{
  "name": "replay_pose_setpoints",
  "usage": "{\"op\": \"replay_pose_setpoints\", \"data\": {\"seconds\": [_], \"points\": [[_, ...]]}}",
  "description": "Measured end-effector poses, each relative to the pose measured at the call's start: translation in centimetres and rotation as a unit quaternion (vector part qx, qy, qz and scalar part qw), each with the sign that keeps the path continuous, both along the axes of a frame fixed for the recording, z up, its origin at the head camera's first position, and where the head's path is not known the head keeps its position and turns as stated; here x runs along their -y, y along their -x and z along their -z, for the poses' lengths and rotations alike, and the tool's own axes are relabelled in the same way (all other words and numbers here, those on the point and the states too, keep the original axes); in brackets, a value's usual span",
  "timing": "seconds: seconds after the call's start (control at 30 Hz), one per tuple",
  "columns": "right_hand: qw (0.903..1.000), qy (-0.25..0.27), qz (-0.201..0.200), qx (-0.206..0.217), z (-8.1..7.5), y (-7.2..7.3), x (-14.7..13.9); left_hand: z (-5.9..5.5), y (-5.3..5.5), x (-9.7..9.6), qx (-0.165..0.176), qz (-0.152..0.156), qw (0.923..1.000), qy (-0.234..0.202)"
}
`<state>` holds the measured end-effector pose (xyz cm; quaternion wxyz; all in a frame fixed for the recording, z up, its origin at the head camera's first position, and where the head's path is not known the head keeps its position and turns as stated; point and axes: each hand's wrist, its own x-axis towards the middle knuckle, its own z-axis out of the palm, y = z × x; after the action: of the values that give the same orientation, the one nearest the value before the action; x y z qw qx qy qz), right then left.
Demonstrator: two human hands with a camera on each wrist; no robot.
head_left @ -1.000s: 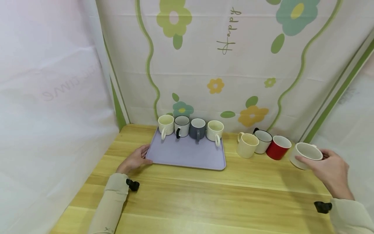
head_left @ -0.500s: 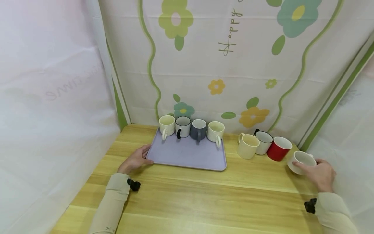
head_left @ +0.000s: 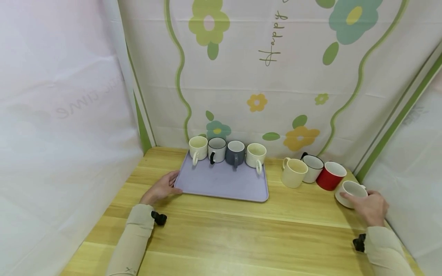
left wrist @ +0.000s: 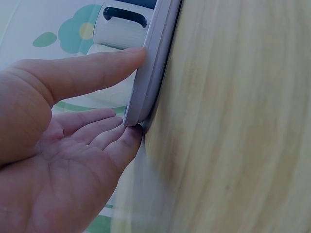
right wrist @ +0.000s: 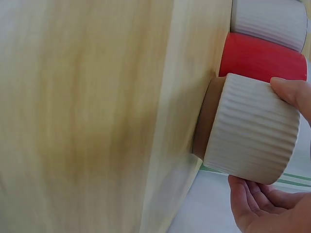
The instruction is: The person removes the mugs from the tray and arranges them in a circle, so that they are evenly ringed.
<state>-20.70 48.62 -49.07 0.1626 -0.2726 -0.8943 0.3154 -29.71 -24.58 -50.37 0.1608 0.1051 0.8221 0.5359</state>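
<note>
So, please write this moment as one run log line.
left hand: touches tray edge | right hand: grips ribbed white mug on table | tray: four mugs

Red mug beside flowered backdrop

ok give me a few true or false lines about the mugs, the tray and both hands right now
1. Four mugs stand in a row at the back of the lilac tray. True.
2. The right hand grips the red mug. False: it grips the ribbed white mug beside the red one.
3. The left hand touches the tray's left edge. True.
4. The grey mug stands off the tray on the wooden table. False: it is on the tray.
5. Three more mugs stand on the table right of the tray, apart from the gripped one. True.
</note>
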Motion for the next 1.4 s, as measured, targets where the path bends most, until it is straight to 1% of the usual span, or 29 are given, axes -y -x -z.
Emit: {"op": "replay_pose_setpoints", "data": {"seconds": [0.3, 0.57, 0.73, 0.8, 0.87, 0.97, 1.07, 1.2, 1.27, 1.4], "points": [[0.9998, -0.014, 0.01, -0.01, 0.0, 0.2, 0.9, 0.0, -0.1, 0.0, -0.008, 0.014, 0.9997, -0.019], [0.9997, -0.014, 0.01, -0.016, 0.0, 0.3, 1.9, 0.0, 0.0, 0.1, -0.009, 0.011, 0.9999, -0.009], [0.999, -0.043, -0.001, -0.013, -0.1, 0.5, 2.0, -0.1, 0.1, 0.3, -0.004, 0.007, 0.9999, -0.012], [0.9982, -0.057, -0.003, -0.018, -0.3, 0.4, 2.1, -0.1, 0.1, 0.3, -0.003, 0.008, 0.9999, -0.012], [0.997, -0.073, -0.009, -0.024, -0.7, 0.3, 2.1, 0.0, 0.1, 0.3, -0.003, 0.009, 0.9999, -0.011], [0.9941, -0.096, -0.023, -0.045, -1.7, 0.1, 2.2, 0.1, 0.0, 0.2, -0.003, 0.009, 0.9999, -0.009], [0.989, -0.125, -0.048, -0.063, -2.9, 0.1, 2.5, 0.0, -0.1, 0.2, -0.003, 0.008, 0.9999, -0.01], [0.9827, -0.15, -0.079, -0.074, -4.5, 0.3, 3.2, 0.0, -0.1, 0.2, -0.004, 0.008, 0.9999, -0.013], [0.9811, -0.15, -0.099, -0.071, -5.3, 0.5, 3.9, 0.0, -0.1, 0.1, -0.007, 0.011, 0.9998, -0.013], [0.9774, -0.144, -0.147, -0.047, -6.5, 0.9, 6.4, 0.1, 0.0, 0.0, -0.011, 0.016, 0.9997, -0.014]]}}
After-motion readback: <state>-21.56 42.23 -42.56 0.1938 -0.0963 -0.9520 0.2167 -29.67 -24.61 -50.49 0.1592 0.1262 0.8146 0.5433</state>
